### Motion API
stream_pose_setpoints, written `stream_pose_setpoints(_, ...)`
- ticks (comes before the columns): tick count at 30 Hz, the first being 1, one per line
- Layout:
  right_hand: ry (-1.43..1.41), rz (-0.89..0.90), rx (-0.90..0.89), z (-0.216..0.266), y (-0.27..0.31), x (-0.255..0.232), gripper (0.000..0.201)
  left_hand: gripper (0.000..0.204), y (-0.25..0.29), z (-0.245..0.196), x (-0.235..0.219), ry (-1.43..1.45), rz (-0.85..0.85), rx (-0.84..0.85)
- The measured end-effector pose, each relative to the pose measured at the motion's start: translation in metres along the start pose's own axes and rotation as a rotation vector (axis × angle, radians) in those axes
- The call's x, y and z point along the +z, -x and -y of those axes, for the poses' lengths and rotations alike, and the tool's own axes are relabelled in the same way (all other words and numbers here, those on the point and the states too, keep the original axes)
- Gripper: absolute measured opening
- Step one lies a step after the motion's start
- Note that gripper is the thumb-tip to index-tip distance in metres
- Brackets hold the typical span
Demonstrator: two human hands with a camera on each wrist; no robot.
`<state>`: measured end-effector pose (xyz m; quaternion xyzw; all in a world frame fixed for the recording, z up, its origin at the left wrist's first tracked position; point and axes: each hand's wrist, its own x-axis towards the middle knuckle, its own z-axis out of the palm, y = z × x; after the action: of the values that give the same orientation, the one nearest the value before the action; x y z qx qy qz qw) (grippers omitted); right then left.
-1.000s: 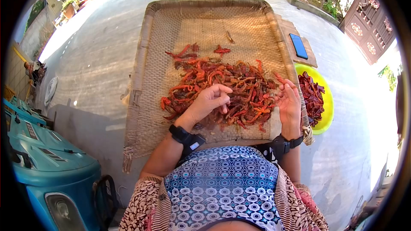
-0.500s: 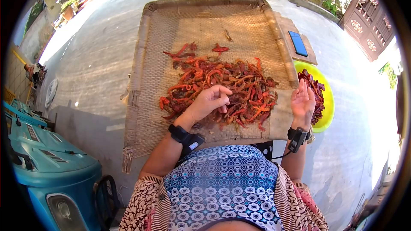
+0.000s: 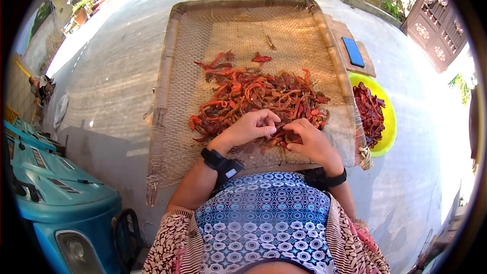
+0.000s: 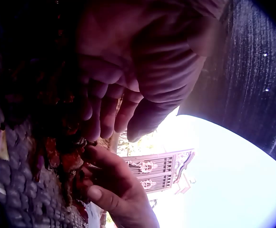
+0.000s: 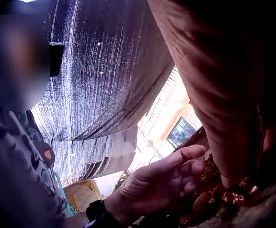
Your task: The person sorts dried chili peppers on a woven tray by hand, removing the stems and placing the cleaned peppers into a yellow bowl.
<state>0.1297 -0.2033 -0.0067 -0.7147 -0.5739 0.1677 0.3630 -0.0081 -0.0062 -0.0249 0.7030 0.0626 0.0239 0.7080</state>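
Your left hand [image 3: 248,128]: fingers curled, tips down in the near edge of the dried chilli heap [image 3: 258,102], pinching at pieces there. Your right hand [image 3: 308,139]: fingers likewise curled, tips meeting the left hand's at the same spot; the left wrist view shows its thumb and fingers [image 4: 110,176] nipping a red piece. Which single chilli each hand has hold of cannot be told. One black band on each wrist.

Dried chillies: one loose heap, too many to count, lying on the near half of the woven tray [image 3: 187,61]. Pieces are long, thin, twisted and wrinkled, ranging from bright orange-red to dark maroon. A few stray pieces [image 3: 262,59] lie just beyond the heap, towards the tray's far side, and one small brownish scrap [image 3: 272,43] further still.

Woven tray: one, rectangular, pale straw colour, with a raised rolled rim, resting on a concrete yard; its near edge touches your lap.

Yellow bowl [image 3: 389,122]: one, just beside the tray's right rim, holding a second, darker lot of chillies [image 3: 370,114].

Phone [image 3: 353,53]: one, blue, lying on a flat brown board beyond the bowl, against the tray's right rim.

Teal machine [image 3: 56,187]: one, well left of the tray, beside you.

Carved wooden gate [image 3: 439,25]: one, far right of the tray.
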Motion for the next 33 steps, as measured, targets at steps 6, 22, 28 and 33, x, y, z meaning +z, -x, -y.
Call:
stream_pose_setpoints(6, 0.064, -0.091, 0.099, 0.000, -0.005, 0.005, 0.021, 0.025, 0.001, -0.002, 0.001, -0.053, 0.023, -0.039)
stream_pose_setpoints(22, -0.140, -0.516, 0.140, 0.006, -0.019, -0.001, 0.013, 0.046, 0.000, 0.000, -0.001, 0.034, -0.001, -0.005)
stream_pose_setpoints(28, -0.147, -0.148, 0.067, 0.020, -0.015, 0.008, 0.012, 0.041, 0.003, -0.010, 0.004, 0.060, -0.072, 0.009)
stream_pose_setpoints(33, -0.180, -0.142, 0.088, 0.023, -0.016, 0.008, 0.012, 0.026, 0.001, 0.000, -0.003, 0.074, -0.037, -0.017)
